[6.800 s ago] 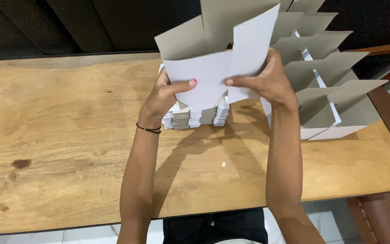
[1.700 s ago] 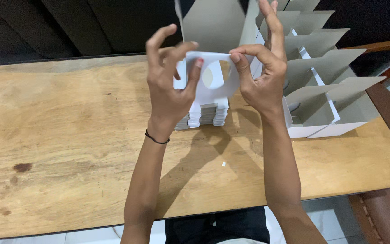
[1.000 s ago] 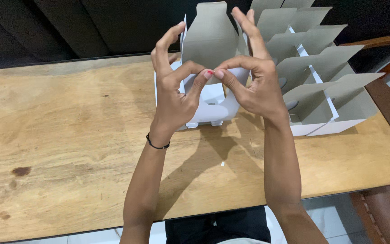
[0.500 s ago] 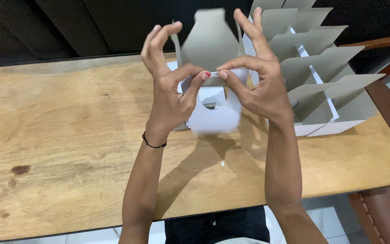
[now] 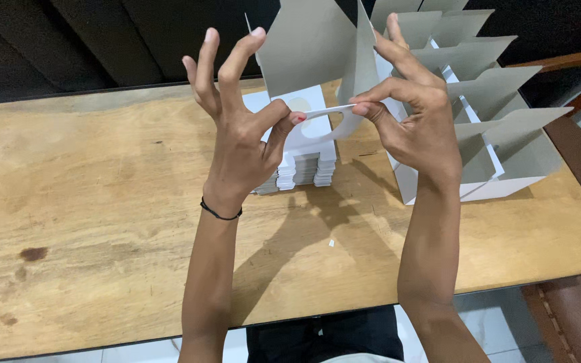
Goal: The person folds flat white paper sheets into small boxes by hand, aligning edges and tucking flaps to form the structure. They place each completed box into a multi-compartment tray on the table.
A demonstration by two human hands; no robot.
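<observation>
I hold a flat cardboard box blank (image 5: 314, 57), grey on one side and white on the other, raised above the wooden table (image 5: 89, 202). My left hand (image 5: 240, 131) pinches its lower white flap between thumb and forefinger, the other fingers spread upward. My right hand (image 5: 411, 117) pinches the same flap from the right, with its forefinger along the grey panel. Behind my hands, a stack of white flat blanks (image 5: 304, 165) lies on the table.
A row of folded open boxes (image 5: 499, 128) with grey flaps standing up fills the table's right side. A dark wall runs behind the table. A brown chair (image 5: 576, 312) stands at the lower right, and the table's front edge is close to my body.
The blank has been turned and lifted higher. The white flap now sticks out edge-on between my fingertips, and my left fingers have spread wider.
</observation>
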